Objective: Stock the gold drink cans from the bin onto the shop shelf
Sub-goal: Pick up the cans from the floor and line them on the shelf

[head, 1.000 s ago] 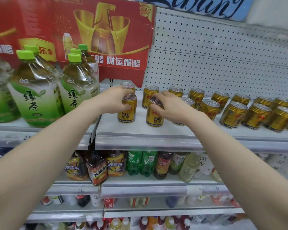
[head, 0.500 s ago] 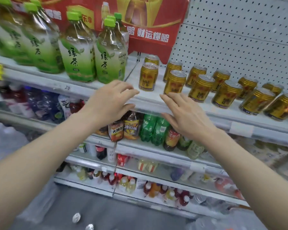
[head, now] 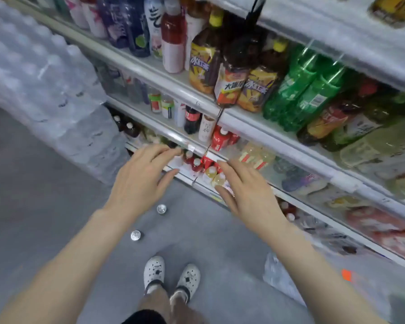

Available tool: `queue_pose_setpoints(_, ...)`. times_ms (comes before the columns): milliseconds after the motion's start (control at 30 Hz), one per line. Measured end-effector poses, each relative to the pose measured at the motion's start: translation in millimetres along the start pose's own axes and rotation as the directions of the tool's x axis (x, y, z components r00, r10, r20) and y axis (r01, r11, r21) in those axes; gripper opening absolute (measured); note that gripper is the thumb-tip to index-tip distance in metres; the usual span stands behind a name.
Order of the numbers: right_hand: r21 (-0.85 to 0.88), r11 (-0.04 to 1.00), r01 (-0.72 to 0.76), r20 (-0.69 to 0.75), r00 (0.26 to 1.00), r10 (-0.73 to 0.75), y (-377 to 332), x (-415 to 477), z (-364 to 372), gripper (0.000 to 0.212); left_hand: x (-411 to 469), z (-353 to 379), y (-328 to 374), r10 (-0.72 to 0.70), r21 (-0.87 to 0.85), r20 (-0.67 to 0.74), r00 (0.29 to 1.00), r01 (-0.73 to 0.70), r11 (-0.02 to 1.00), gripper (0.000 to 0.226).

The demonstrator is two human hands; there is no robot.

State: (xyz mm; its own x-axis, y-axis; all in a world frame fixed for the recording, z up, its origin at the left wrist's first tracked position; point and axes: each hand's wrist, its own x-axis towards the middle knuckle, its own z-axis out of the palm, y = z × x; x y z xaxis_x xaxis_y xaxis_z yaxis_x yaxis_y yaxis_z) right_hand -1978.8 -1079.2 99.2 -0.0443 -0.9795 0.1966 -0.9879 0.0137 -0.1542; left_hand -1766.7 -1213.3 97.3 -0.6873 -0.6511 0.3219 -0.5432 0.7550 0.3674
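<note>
- Lowered since the earlier frame, down to the bottom tiers of the shop shelf.
- Left hand and right hand: grip slack, fingers spread, empty.
- Far can and near can: upright on the floor below, probably gold.

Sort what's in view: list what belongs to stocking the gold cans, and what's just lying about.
Job: left hand and right hand, both empty; far floor can; near floor can, tops only showing; gold can on top shelf.
Lying about: green bottles; water packs; white bag; white shoes.
</note>
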Motion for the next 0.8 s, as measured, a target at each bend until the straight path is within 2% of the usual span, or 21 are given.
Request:
queue_pose_setpoints(167, 0.095, 0.996, 0.007, 0.159, 0.987, -0.022, -35, -1, 128, 0.053, -83, 79, -68, -0.296, -0.04, 0.101, 0.95, 0.301, 0.953, 0.051)
queue_pose_setpoints(333, 0.129, 0.992, -0.002, 0.351, 0.935, -0.044, -59, 7, 291, 0.065, -159, 193, -140, -0.498, -0.055, 0.275, 0.822, 0.531, 0.846, 0.075)
queue_pose_setpoints(500, 0.119, 0.993, -0.002, 0.516, 0.855, -0.06, -56, 9, 456, 0.078, -225, 306, -214, -0.609, 0.003, 0.348, 0.712, 0.649, 0.761, 0.087)
queue_pose_setpoints(800, 0.089, 0.995, 0.046, 0.642, 0.762, -0.092, -35, 18, 690, 0.084, -317, 491, -320, -0.715, 0.12, 0.446, 0.538, 0.756, 0.643, 0.091)
